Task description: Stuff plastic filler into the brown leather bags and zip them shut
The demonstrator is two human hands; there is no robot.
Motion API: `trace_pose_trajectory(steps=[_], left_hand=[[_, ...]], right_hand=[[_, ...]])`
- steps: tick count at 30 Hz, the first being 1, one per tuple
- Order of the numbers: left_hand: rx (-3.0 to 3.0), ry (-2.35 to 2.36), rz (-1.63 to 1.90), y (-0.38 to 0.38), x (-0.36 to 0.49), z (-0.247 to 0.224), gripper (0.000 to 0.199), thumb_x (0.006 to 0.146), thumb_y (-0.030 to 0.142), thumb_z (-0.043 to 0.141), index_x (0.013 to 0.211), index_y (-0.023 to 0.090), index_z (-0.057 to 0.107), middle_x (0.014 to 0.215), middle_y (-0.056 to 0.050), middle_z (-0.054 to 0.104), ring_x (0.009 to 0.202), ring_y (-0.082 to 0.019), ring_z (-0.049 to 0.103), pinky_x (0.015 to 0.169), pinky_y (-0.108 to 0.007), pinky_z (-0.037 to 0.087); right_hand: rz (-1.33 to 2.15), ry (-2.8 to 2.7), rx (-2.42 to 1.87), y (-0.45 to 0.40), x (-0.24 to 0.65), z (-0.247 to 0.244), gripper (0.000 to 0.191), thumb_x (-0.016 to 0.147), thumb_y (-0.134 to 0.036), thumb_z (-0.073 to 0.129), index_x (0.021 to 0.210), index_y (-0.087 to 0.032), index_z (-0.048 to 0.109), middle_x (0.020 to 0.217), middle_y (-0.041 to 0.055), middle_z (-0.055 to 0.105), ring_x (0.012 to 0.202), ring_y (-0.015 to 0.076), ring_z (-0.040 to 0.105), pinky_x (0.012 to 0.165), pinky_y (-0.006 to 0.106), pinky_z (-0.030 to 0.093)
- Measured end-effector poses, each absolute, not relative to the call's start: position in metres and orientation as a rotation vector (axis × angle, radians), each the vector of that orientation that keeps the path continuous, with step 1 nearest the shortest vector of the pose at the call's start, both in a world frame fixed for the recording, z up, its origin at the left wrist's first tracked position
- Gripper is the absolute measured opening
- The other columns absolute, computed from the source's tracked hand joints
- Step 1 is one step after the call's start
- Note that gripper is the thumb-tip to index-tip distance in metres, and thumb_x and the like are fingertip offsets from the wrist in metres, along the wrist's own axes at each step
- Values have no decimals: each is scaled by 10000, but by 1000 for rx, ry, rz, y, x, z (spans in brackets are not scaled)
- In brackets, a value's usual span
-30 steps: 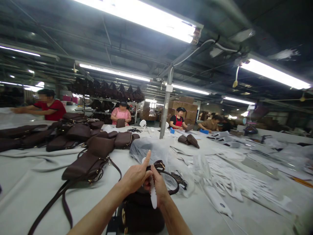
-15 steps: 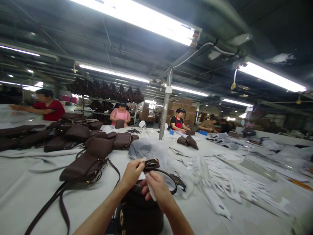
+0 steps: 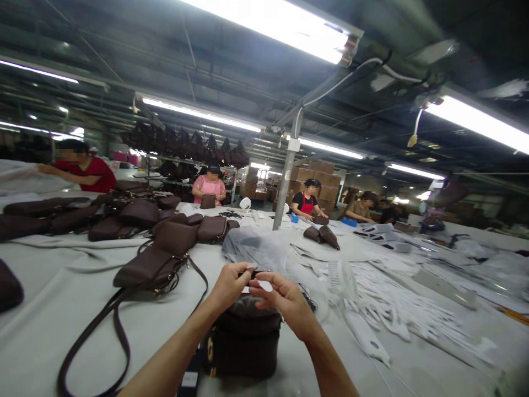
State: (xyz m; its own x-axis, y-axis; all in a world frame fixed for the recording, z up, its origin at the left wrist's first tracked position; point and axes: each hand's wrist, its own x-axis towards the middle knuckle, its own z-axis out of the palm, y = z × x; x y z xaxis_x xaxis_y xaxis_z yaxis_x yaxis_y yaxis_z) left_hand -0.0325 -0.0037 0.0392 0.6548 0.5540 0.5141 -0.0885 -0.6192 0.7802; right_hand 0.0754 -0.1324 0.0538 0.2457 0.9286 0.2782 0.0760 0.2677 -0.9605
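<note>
In front of me a dark brown handbag [image 3: 246, 344] stands upright on the table, gold hardware on its left side. Above its top, my left hand [image 3: 229, 284] pinches a dark strap [image 3: 259, 273], mostly hidden behind the fingers. My right hand [image 3: 291, 300] is right beside it, thumb and fingers closed on a small white strip [image 3: 264, 285]. A bit of white also shows between the two hands. Clear plastic [image 3: 252, 302] shows at the bag's opening. A black tag with a white label [image 3: 189, 380] hangs at the bag's lower left.
Brown bags [image 3: 155, 264] with straps lie in a pile to the left. Plastic film [image 3: 252, 245] lies behind the handbag. A white handheld fan [image 3: 366, 333], its cord, and white strips [image 3: 397, 298] are to the right. A metal post [image 3: 284, 190] rises from the table. Several co-workers sit beyond.
My right hand has risen and turned, bringing the white strip up beside my left hand. The dark strap loop has dropped from sight. The view has shifted; a brown bag edge shows at far left.
</note>
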Motion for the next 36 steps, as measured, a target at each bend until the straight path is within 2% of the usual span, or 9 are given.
trace_pose_trajectory(steps=[3, 6, 8, 12, 19, 23, 29, 32, 36], left_hand=[[2091, 377, 1056, -10, -34, 39, 233, 865, 289, 429, 793, 165, 611, 713, -9, 605, 703, -157, 551, 675, -240, 414], [2165, 438, 1063, -17, -35, 37, 200, 856, 249, 439, 992, 192, 574, 777, -10, 637, 718, -166, 590, 685, -249, 422], [2217, 455, 1044, -21, -36, 35, 220, 877, 256, 422, 1069, 210, 520, 810, -18, 656, 724, -175, 618, 677, -257, 423], [2338, 491, 1046, -23, -38, 29, 180, 916, 261, 362, 1058, 222, 466, 777, -19, 650, 671, -176, 636, 617, -253, 402], [2573, 522, 1120, -19, -37, 19, 199, 924, 221, 342, 1093, 215, 446, 694, -1, 646, 634, -192, 660, 569, -251, 385], [2682, 424, 1124, -20, -41, 18, 173, 940, 207, 331, 1043, 233, 468, 707, 11, 669, 615, -179, 657, 547, -240, 371], [2751, 384, 1095, -16, -47, 21, 166, 945, 200, 316, 981, 225, 476, 687, 10, 648, 604, -169, 642, 548, -235, 370], [2727, 347, 1053, -11, -49, 25, 158, 950, 213, 313, 948, 225, 471, 683, 14, 629, 616, -158, 632, 565, -227, 378], [2642, 302, 1008, -6, -50, 32, 132, 948, 251, 336, 899, 219, 455, 676, 18, 581, 611, -157, 599, 576, -233, 381]], right_hand=[[678, -1123, -1199, -132, 79, 54, 398, 775, -546, 654, 874, -161, 675, 694, 4, 628, 477, 70, 514, 406, 166, 380], [750, -1006, -1174, -129, 79, 52, 403, 750, -544, 672, 843, -152, 650, 605, -30, 591, 379, 23, 369, 333, 141, 239], [782, -948, -1191, -126, 78, 51, 411, 704, -535, 705, 789, -141, 627, 625, -8, 621, 394, 35, 427, 322, 137, 249], [802, -892, -1317, -122, 75, 51, 431, 617, -531, 736, 702, -135, 589, 599, 5, 630, 413, 74, 529, 313, 137, 307], [864, -850, -1288, -119, 75, 44, 449, 607, -549, 729, 709, -136, 586, 595, -5, 629, 398, 58, 527, 307, 120, 311], [810, -865, -1319, -116, 71, 42, 430, 643, -551, 702, 709, -151, 557, 566, -20, 604, 372, 62, 513, 302, 134, 318], [849, -892, -1239, -110, 78, 46, 448, 698, -541, 650, 944, -200, 494, 622, -42, 603, 443, 116, 591, 342, 172, 407], [919, -1077, -1328, -108, 90, 54, 435, 776, -581, 550, 947, -181, 537, 628, -25, 603, 445, 115, 577, 353, 181, 391], [553, -1553, -1537, -107, 98, 71, 229, 835, -407, 558, 855, -184, 608, 527, -62, 515, 435, 86, 466, 442, 193, 365]])
